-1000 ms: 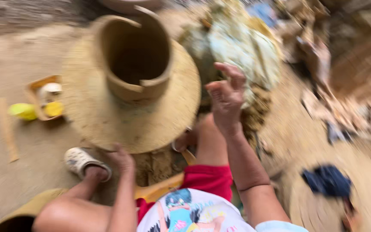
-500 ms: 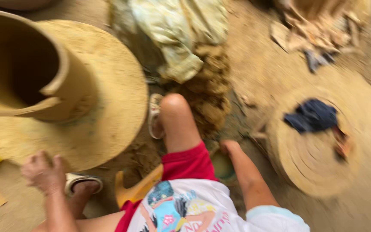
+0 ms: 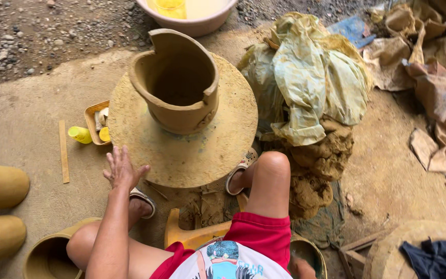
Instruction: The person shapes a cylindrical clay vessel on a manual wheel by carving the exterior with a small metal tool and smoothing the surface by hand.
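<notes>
Your left hand point(image 3: 122, 169) rests, fingers spread and empty, on the wheel disc's point(image 3: 218, 150) near-left edge. The clay pot point(image 3: 176, 82) stands upright at center, beyond your fingertips. Your right hand point(image 3: 301, 268) is mostly hidden; can't tell.

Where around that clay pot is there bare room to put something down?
The round wheel has a bare band in front of the clay pot, just past the left hand. The sandy ground left of the wooden stick is also free. It is crowded right of the wheel, with the clay lump and plastic sheet, and by the small tray.
</notes>
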